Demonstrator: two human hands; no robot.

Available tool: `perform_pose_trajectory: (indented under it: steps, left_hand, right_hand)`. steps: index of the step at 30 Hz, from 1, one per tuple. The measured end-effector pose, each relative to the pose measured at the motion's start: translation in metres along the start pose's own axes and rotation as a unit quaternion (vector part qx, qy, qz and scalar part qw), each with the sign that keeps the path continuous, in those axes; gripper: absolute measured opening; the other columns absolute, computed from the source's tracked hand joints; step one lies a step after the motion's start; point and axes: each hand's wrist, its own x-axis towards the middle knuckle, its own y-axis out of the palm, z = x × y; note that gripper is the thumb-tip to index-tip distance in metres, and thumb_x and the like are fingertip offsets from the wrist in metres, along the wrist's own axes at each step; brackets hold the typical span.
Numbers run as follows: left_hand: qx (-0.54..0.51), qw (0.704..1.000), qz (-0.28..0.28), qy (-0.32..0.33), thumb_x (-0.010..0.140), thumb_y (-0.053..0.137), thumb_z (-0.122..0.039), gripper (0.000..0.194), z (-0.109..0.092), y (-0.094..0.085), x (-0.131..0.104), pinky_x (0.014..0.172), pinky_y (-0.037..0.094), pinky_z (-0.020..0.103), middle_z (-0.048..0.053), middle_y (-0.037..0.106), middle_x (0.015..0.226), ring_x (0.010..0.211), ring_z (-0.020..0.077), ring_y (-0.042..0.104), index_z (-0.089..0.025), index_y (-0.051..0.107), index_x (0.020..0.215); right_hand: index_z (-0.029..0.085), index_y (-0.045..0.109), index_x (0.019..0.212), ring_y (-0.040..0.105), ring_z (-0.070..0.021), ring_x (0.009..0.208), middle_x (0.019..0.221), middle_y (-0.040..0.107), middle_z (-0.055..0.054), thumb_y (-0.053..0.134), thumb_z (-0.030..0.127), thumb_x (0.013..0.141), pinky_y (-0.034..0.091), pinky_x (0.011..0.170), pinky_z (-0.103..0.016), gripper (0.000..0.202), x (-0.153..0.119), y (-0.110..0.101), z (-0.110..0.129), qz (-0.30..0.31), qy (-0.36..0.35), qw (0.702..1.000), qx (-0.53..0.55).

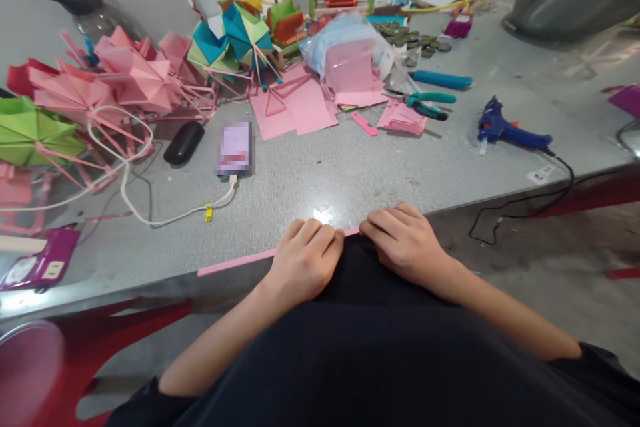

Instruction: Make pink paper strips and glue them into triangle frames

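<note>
A long, narrow pink paper strip lies along the front edge of the grey table. My left hand presses on the strip, its fingers curled over it and the knuckles up. Just to the right, my right hand pinches the strip at the table edge, fingers bent and close together. A short bit of pink shows between the two hands. My fingertips and the part of the strip beneath them are hidden. To the left, the strip's free end sticks out past my left hand.
A phone on a white cable and a black case lie ahead left, near folded paper umbrellas. Pink sheets, green-handled pliers and a blue glue gun lie farther back. A red chair stands lower left.
</note>
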Motion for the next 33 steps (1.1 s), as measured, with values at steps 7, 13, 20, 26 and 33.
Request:
perform_pose_trajectory:
  steps: [7, 13, 20, 26, 33]
  left_hand:
    - [-0.028, 0.995, 0.090, -0.034, 0.103, 0.053, -0.013, 0.026, -0.004, -0.016, 0.004, 0.062, 0.041, 0.036, 0.005, 0.064, 0.074, 0.070, 0.0209, 0.056, -0.014, 0.073, 0.087]
    - [-0.308, 0.881, 0.200, -0.297, 0.099, 0.059, -0.024, 0.018, 0.027, -0.043, 0.024, 0.063, 0.043, 0.029, 0.002, 0.069, 0.079, 0.068, 0.0152, 0.060, -0.017, 0.073, 0.090]
    - [-0.509, 0.737, 0.217, -0.388, 0.084, 0.069, -0.042, 0.024, 0.067, -0.051, 0.047, 0.057, 0.034, 0.026, -0.004, 0.055, 0.067, 0.060, 0.0118, 0.046, -0.019, 0.067, 0.080]
    - [-0.538, 0.731, 0.221, -0.357, 0.083, 0.069, -0.045, 0.028, 0.071, -0.033, 0.067, 0.057, 0.030, 0.026, -0.004, 0.052, 0.067, 0.060, 0.0109, 0.042, -0.018, 0.066, 0.080]
    - [-0.533, 0.748, 0.248, -0.308, 0.088, 0.065, -0.038, 0.021, 0.083, -0.023, 0.084, 0.058, 0.033, 0.026, -0.005, 0.052, 0.066, 0.059, 0.0112, 0.043, -0.019, 0.063, 0.080]
  right_hand:
    - [0.018, 0.071, 0.083, 0.056, -0.0176, 0.072, 0.082, 0.069, -0.005, 0.046, 0.006, 0.103, 0.035, 0.071, -0.036, 0.034, 0.020, -0.021, -0.010, 0.046, -0.022, 0.998, 0.032]
    - [0.020, 0.072, 0.098, 0.066, -0.0190, 0.079, 0.089, 0.074, -0.006, 0.056, 0.017, 0.103, 0.044, 0.075, -0.035, 0.018, 0.036, -0.024, -0.026, -0.070, 0.088, 0.984, 0.139]
    - [0.020, 0.075, 0.091, 0.058, -0.0155, 0.063, 0.075, 0.072, -0.004, 0.066, 0.041, 0.099, 0.045, 0.059, -0.031, 0.025, 0.049, -0.008, -0.014, -0.010, 0.296, 0.876, 0.381]
    - [0.018, 0.071, 0.080, 0.042, -0.0084, 0.050, 0.061, 0.059, 0.003, 0.076, 0.058, 0.087, 0.033, 0.048, -0.025, 0.041, 0.075, -0.003, -0.017, 0.022, 0.380, 0.714, 0.587]
    - [0.018, 0.070, 0.074, 0.044, -0.0078, 0.049, 0.063, 0.063, 0.001, 0.087, 0.054, 0.074, 0.031, 0.048, -0.025, 0.039, 0.088, 0.000, -0.025, 0.040, 0.402, 0.660, 0.633]
